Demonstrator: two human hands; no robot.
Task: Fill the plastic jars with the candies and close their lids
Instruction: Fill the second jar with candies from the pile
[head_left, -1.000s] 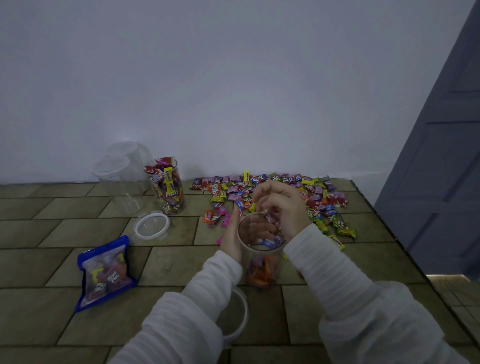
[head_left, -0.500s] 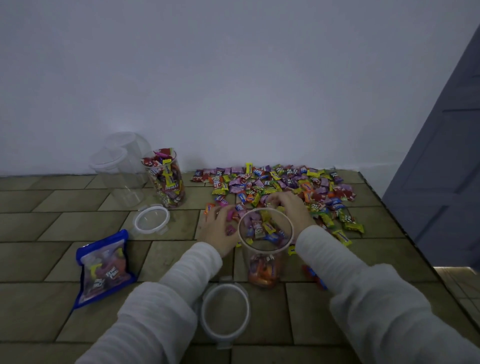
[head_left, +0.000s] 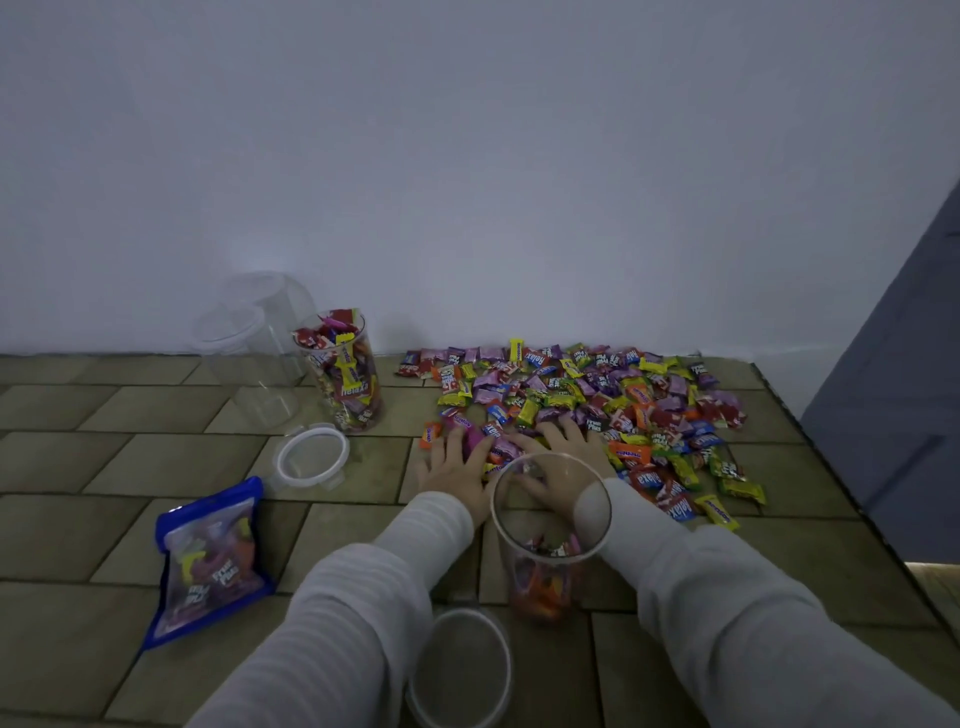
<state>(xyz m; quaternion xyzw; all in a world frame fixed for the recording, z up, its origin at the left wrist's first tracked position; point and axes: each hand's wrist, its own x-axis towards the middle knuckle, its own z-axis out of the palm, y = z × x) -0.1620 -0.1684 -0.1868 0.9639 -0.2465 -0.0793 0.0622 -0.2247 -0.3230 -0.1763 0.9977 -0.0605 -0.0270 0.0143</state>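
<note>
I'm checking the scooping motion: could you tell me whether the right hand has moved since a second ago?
Yes. The right hand has left the jar mouth and now lies behind it on the candies.

I count four clear plastic jars: one partly filled just in front of my two hands, one full of candies far to my left, and two empty ones beyond it. Two round clear lids lie loose. One blue-edged candy bag. Wrapped candies under my fingers: too many to count.
</note>
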